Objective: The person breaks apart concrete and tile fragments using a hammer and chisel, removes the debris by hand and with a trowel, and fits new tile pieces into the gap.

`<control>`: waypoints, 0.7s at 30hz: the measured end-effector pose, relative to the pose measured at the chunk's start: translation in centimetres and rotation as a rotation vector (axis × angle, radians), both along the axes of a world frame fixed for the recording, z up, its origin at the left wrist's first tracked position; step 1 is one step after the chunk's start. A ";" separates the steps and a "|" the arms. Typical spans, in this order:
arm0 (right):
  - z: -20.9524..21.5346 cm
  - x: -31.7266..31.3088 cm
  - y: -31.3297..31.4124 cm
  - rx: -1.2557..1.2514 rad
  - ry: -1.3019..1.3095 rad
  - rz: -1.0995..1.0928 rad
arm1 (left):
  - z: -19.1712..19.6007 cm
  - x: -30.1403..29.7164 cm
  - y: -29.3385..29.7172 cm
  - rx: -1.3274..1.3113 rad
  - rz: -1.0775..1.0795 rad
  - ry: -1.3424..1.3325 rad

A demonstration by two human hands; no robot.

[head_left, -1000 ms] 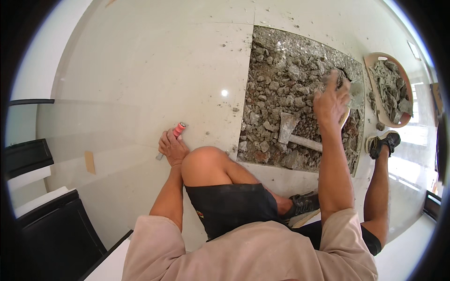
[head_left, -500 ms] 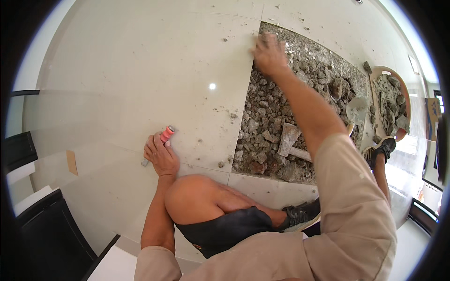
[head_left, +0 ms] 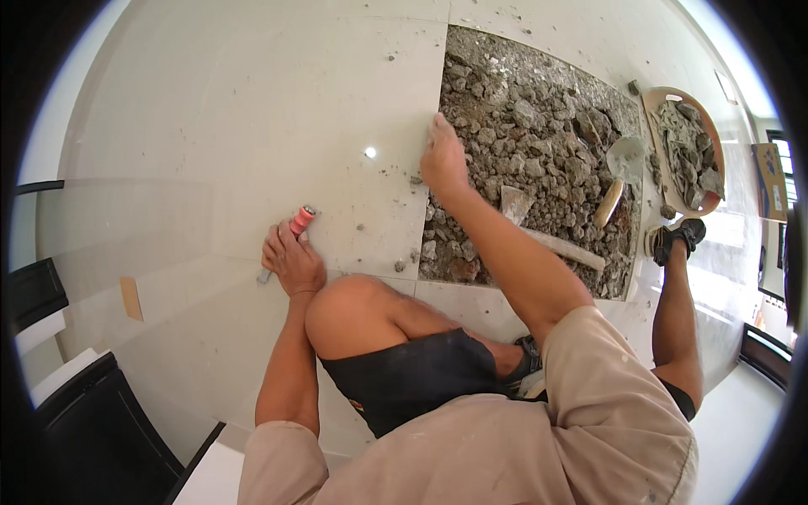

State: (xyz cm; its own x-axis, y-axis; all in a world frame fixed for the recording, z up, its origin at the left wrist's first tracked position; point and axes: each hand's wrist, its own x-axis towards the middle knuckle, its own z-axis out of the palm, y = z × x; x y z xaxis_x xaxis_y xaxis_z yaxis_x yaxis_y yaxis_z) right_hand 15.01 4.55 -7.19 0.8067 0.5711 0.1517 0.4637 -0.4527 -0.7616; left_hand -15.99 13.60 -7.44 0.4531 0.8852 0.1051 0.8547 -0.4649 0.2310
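Note:
My left hand (head_left: pixel 292 259) is closed around a chisel with a pink handle (head_left: pixel 302 220) and rests on the pale floor tiles. The chisel's metal-capped end points up past my fingers, and a bit of its grey blade shows below them. My right hand (head_left: pixel 443 162) is empty and lies edge-on over the tile edge, at the left border of a broken-out patch (head_left: pixel 530 151) full of rubble; its fingers are partly hidden. Beneath my right forearm a hammer (head_left: pixel 562 249) lies on the rubble, partly covered. A trowel with a wooden handle (head_left: pixel 608 204) lies farther right.
An orange-rimmed basin (head_left: pixel 720 160) holding broken chunks stands right of the patch. Crumbs (head_left: pixel 400 266) are scattered on the tiles. My bent knee (head_left: pixel 349 311) is beside my left arm. A black chair (head_left: pixel 109 421) stands at lower left, a cardboard box (head_left: pixel 769 181) at far right.
My right hand has come back toward me along the tile edge, from the far corner of the patch. My left hand keeps its hold on the chisel. The view has shifted slightly.

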 end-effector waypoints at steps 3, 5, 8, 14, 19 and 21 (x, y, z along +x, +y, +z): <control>1.0 -7.1 -5.3 0.029 -0.388 0.466 | 0.3 -1.1 0.5 0.019 0.028 0.012; 3.1 -10.4 -8.5 0.027 -0.272 0.560 | 0.0 -1.0 0.4 0.047 -0.011 0.010; 2.8 -11.0 -13.2 0.065 -0.290 0.927 | -0.5 -0.3 0.1 0.048 -0.008 -0.029; 7.1 -3.3 -19.6 -0.405 -0.562 0.016 | -0.8 -1.0 0.6 0.063 0.009 -0.006; 7.1 -0.9 -27.3 -0.675 -0.358 0.074 | -0.9 -0.9 3.9 0.078 -0.038 0.043; 6.1 -0.4 -28.2 -0.706 -0.332 0.106 | 0.5 -1.8 8.6 -0.244 0.000 -0.012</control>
State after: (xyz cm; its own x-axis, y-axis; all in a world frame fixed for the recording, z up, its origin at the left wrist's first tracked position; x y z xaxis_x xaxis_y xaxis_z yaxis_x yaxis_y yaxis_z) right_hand 14.61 -23.61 -1.05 0.7187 0.6933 -0.0526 0.6841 -0.7187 -0.1243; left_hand -17.82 22.22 -6.91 0.4532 0.8850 -0.1069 0.8513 -0.3941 0.3465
